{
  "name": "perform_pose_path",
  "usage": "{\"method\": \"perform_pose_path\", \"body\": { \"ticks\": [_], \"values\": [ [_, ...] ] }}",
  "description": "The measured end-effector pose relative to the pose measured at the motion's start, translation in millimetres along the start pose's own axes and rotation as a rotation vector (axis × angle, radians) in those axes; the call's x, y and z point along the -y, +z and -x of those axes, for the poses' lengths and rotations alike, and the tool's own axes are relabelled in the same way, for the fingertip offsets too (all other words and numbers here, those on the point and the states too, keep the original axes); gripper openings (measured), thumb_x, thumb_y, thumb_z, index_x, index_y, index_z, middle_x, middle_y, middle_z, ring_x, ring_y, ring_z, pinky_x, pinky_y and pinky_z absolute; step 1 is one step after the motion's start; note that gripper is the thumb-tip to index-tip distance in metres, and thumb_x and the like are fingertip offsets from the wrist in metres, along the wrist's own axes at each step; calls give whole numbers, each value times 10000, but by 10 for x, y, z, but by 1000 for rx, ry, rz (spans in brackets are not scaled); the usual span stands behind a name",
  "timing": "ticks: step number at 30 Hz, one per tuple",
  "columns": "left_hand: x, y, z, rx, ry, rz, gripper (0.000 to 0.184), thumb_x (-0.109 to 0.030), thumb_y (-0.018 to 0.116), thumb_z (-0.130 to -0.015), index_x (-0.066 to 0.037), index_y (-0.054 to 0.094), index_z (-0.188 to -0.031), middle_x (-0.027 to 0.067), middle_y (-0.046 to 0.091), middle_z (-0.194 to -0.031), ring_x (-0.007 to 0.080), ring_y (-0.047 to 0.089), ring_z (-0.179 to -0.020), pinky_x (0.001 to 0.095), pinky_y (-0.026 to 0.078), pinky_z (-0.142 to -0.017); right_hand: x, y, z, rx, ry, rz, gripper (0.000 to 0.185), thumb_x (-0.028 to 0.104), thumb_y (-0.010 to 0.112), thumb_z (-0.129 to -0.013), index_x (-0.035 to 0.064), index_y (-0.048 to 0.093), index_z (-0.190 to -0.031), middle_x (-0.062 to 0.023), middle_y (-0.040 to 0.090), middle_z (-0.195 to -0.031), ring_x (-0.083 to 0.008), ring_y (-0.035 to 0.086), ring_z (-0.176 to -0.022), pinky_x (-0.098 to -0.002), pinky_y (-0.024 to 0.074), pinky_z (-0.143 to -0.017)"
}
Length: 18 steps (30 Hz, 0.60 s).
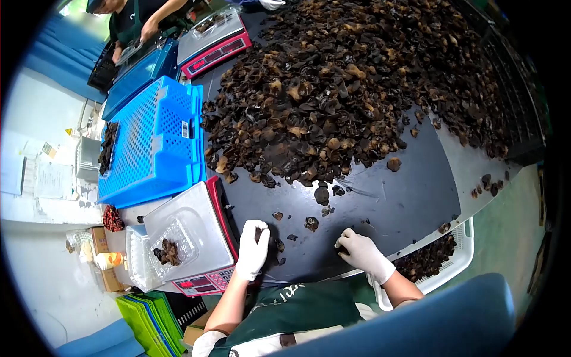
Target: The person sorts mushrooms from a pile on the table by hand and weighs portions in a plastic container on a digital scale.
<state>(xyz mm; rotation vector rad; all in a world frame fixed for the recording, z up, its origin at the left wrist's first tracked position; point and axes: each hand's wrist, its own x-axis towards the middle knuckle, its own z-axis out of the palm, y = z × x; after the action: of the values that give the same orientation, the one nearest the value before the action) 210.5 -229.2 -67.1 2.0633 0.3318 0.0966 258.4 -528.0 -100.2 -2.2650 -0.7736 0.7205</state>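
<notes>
My left hand (254, 247), in a white glove, is over the dark table edge beside the near scale (199, 223), its thumb and fingers apart and nothing between them. To the right, my right hand (355, 250), also gloved, rests over the table with its fingers curled; what they hold, if anything, is hidden. Ahead of both lies a big heap of dark brown fungus pieces (315, 107), with loose pieces (311, 224) scattered nearer. On the near scale sits a clear plastic box (178, 238) with a few fungus pieces in it.
A blue crate (157, 140) stands at the left behind the near scale. Beyond it is a second scale (214, 53). A co-worker (140, 24) is at the upper left. A white basket (464, 244) of fungus lies below the right table edge. Green crates (148, 321) are low left.
</notes>
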Motion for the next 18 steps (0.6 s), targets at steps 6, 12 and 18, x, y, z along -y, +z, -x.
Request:
{"method": "perform_pose_path", "body": {
  "ticks": [6,12,18],
  "values": [
    [226,167,562,168,258,-481,353,-147,647,-843,-36,553,-1165,201,545,-1162,364,541,-1004,432,462,-907,216,-8,-219,-289,-67,-189,170,102,645,-771,100,592,-933,-92,657,-872,-325,657,-775,-410,542,-684],
    [374,302,587,209,238,-592,489,-126,727,-785,-66,566,-1242,166,530,-1235,340,574,-1013,394,507,-870,406,173,-346,-207,-174,-165,171,141,657,-784,111,626,-949,-104,665,-894,-327,669,-766,-403,556,-688],
    [444,348,597,261,-298,454,198,-41,640,-910,-19,598,-1103,54,608,-968,119,603,-794,250,506,-685,584,228,-430,-233,-236,-286,170,111,682,-774,85,619,-929,-89,659,-898,-305,655,-820,-384,533,-715]
  ]
}}
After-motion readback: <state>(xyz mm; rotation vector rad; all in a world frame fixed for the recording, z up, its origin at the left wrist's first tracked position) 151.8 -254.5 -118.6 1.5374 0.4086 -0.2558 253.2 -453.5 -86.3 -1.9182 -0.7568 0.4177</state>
